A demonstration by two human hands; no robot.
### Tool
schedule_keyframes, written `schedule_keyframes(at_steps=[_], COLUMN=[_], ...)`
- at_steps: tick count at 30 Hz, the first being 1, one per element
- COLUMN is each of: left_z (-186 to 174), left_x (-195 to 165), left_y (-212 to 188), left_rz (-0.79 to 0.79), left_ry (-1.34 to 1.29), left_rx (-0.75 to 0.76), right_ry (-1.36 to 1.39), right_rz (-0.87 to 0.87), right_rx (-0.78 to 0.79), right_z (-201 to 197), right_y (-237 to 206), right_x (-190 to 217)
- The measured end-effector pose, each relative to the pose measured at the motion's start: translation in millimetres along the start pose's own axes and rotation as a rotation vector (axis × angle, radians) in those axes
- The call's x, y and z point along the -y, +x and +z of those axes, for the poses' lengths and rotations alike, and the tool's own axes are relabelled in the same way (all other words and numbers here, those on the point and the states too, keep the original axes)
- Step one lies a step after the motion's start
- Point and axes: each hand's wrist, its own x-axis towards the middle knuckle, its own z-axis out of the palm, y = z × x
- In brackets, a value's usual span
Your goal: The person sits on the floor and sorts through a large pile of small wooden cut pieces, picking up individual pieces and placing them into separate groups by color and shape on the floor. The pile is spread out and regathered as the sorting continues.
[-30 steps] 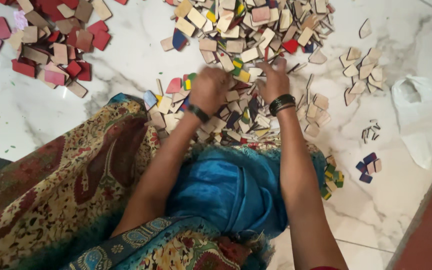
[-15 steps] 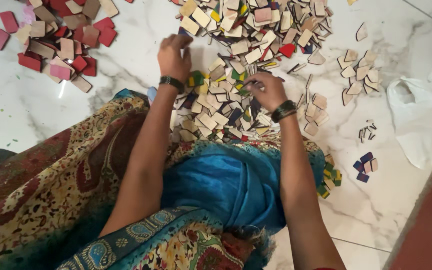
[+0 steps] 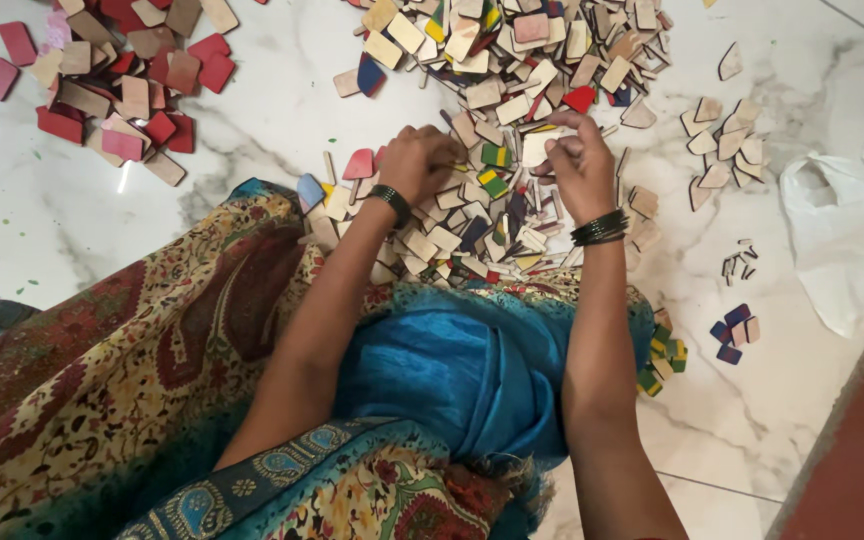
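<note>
The fingers of the right hand [image 3: 580,160] are curling inward, pinching a pale flat wooden piece [image 3: 537,147] just above the middle of the big heap of tiles [image 3: 497,120]. The left hand [image 3: 414,160] is resting knuckles-up on the near left edge of that heap, fingers bent down into the pieces; whether it is gripping anything I cannot tell, since the fingertips are hidden. Dark bangles are sitting on both wrists.

Working outward from the heap: a red and tan pile [image 3: 117,75] is lying well to its left, a small cluster of tan pieces [image 3: 722,140] to its right, and a white plastic bag [image 3: 852,230] further right again. A few blue and red pieces [image 3: 734,335] are lying below that cluster, apart from the heap. The near edge of the heap is spilling onto blue cloth [image 3: 462,370] and a patterned wrap [image 3: 102,370] over the lap.

As a judgement, the pinched piece is thin and smooth, so it could be slipping out of a light pinch, and the heap is loose, so a dragging left hand could be pushing tiles off across the slick marble floor [image 3: 252,150], mixing them with the sorted piles.

The pieces are looking like thin flat wood, mostly rounded rectangles, some raw tan, some painted red, green, yellow or blue; the floor is glossy and veined
</note>
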Motion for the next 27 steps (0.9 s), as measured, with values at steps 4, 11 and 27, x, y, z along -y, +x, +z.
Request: schedule_keyframes(at_steps=[4,11,27], left_z=[-19.3,-63.4,-30.9], left_x=[-3.2,-15.2,-22.4], left_y=[-1.1,-8.6,118.5], left_rz=[0.168,0.056,0.115], left_ry=[-0.151,-0.343,0.198], left_rx=[0.194,0.409,-0.174], right_ry=[-0.206,-0.255,0.184], right_rz=[-0.027,-0.178,0.138], right_rx=[0.031,0.051,-0.123], right_z=[-1.4,1.4,-34.5], right_y=[1.1,3.7,46.8], right_x=[-5.5,-11.3,-40.6])
